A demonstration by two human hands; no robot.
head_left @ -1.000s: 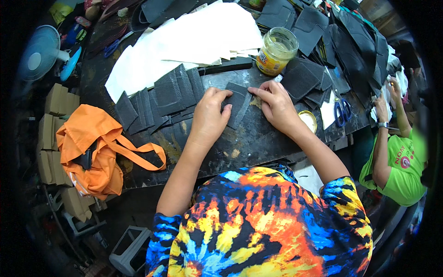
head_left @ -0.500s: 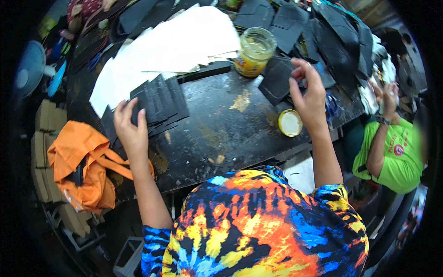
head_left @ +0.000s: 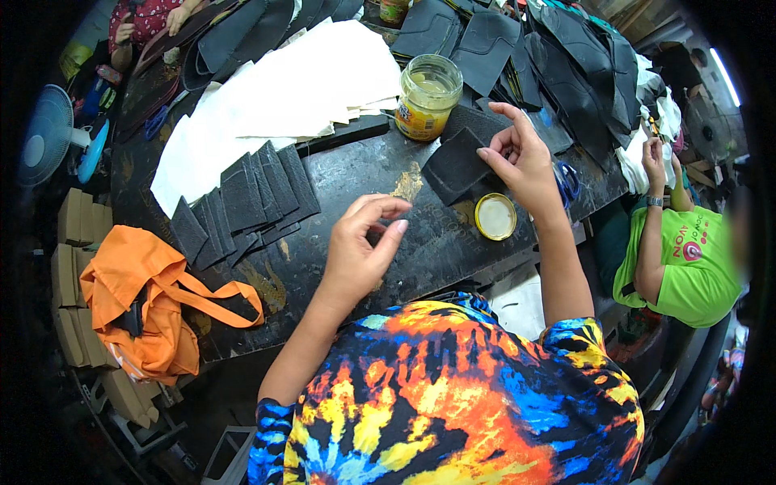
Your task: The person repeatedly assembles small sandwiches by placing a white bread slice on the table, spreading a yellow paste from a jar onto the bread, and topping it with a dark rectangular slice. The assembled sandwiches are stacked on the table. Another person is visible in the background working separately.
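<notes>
My right hand (head_left: 521,158) is at the right of the table. Its thumb lies on the corner of a square black leather-like piece (head_left: 454,168), with fingers curled behind and the index finger raised. Another dark piece (head_left: 477,121) lies just beyond it. My left hand (head_left: 364,246) hovers over the middle of the table, fingers bent and the thumb apart from them, nothing visible between. To its left, several black rectangular pieces (head_left: 271,186) lie fanned out in overlapping rows. A glass jar (head_left: 428,101) of yellowish paste stands uncapped beyond my right hand; its round lid (head_left: 495,217) lies nearer me.
Overlapping white sheets (head_left: 283,81) cover the back left. Larger black pieces (head_left: 489,48) are heaped at the back right. Blue-handled scissors (head_left: 568,182) lie by my right wrist. An orange cloth bag (head_left: 137,291) rests at the left edge. A person in green (head_left: 687,259) works at right.
My left hand has moved right from the fanned pieces to the table's middle. My right hand has shifted slightly left, and the square black piece now sits closer to me.
</notes>
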